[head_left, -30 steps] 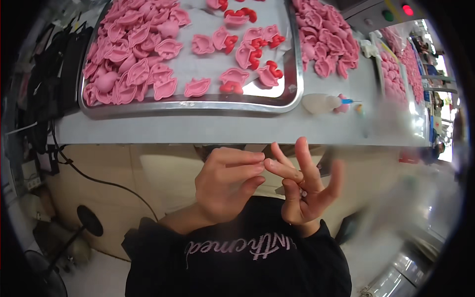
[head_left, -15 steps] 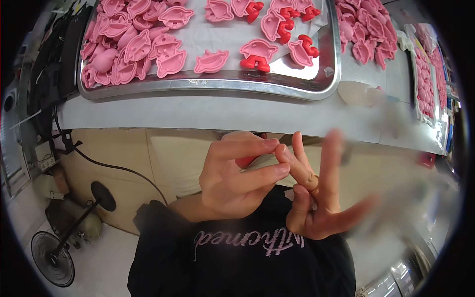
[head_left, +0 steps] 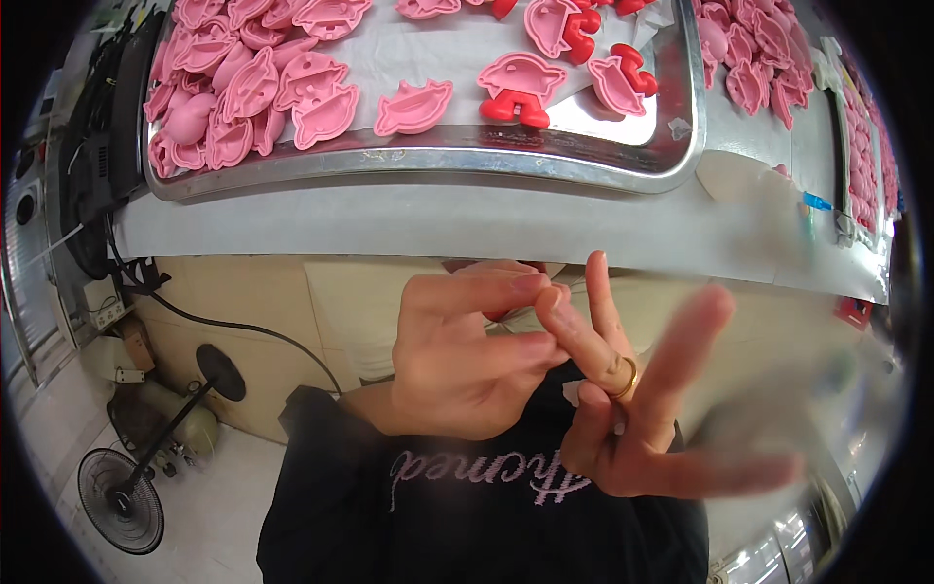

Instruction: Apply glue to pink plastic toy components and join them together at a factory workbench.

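Note:
My left hand [head_left: 452, 355] is closed in a pinch, its fingertips against the tip of a bent finger on my right hand [head_left: 637, 419]. Its thumb is hidden. A gold ring [head_left: 630, 378] circles that bent right finger. Other right fingers stretch out widely, and the nearest are blurred. Beneath one curled right finger shows a small whitish scrap [head_left: 572, 393], its material unclear. Both hands are in front of my black shirt [head_left: 389, 526], off the table edge. Beyond them, a metal tray [head_left: 428, 161] bears pink fish-shaped shells [head_left: 413, 107], some joined to red leg-shaped parts [head_left: 516, 109].
The grey table [head_left: 389, 219] runs across beneath the tray. More pink pieces [head_left: 769, 49] are heaped to the right, near a translucent blurred object [head_left: 744, 185] and a small blue item [head_left: 817, 201]. A black fan [head_left: 122, 501] and a dark cable [head_left: 233, 329] are at the lower left.
My right hand's outstretched fingers have spread farther right, and its ring shows more clearly. The pinch stays in place. The view has shifted, so the tray is higher in the picture.

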